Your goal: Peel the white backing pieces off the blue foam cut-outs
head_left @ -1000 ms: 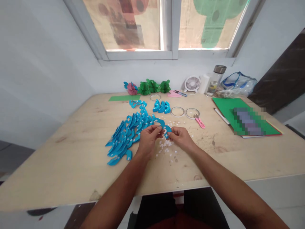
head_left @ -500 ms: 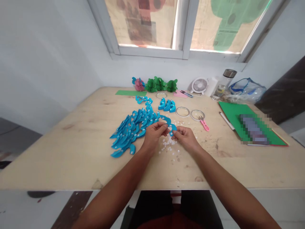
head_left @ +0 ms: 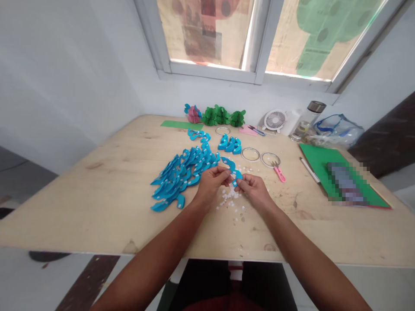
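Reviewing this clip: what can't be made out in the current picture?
All in the head view:
Pixelated object on the green sheet: hidden by the pixelation.
Blue piece: partly covered by the left hand and right hand.
White bits: too small to identify.
Window: top cut off by the upper edge.

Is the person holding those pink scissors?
No, the pink scissors lie on the table; left hand and right hand hold a blue piece.
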The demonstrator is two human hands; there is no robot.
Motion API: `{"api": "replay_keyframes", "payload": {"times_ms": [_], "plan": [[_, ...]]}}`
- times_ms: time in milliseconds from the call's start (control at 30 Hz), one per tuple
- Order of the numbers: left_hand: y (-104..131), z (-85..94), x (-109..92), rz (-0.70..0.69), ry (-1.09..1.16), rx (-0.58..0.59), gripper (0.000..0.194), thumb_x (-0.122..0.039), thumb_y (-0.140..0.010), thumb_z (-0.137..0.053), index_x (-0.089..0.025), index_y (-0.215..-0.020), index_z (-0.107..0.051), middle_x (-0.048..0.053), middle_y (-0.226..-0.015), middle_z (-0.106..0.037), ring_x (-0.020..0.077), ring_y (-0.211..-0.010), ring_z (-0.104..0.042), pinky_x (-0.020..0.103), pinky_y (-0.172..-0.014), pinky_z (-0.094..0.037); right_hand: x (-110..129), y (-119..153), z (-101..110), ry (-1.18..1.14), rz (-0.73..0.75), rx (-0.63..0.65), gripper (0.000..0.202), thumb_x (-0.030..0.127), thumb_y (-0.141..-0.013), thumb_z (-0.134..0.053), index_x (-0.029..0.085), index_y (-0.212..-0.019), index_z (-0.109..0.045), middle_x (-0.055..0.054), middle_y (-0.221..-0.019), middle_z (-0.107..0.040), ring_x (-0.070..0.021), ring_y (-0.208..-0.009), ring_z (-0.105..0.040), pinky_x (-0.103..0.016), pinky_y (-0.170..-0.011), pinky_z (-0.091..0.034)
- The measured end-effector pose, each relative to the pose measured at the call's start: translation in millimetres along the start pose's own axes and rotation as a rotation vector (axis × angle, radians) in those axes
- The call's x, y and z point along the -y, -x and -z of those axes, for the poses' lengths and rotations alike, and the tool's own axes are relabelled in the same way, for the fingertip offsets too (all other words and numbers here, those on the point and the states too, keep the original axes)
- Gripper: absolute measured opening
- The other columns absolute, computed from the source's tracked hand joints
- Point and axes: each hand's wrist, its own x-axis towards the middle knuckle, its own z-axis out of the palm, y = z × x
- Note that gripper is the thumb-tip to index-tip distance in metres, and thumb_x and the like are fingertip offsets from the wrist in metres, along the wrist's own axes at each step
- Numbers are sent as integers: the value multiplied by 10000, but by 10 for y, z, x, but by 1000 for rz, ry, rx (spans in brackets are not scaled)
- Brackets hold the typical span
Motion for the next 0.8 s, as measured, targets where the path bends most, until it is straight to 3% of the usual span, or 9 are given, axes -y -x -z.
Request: {"api": "replay_keyframes", "payload": {"times_ms": [800], "plan": [[0, 18, -15, -35, 1, 74, 207, -319, -618, -690, -129, -635, -609, -3, -541, -598, 84, -482, -487, 214, -507, -392, -36, 5, -16, 17, 17, 7, 272, 389, -748, -578, 163, -595, -574, -10, -542, -624, -96, -474, -496, -204, -469, -369]]}}
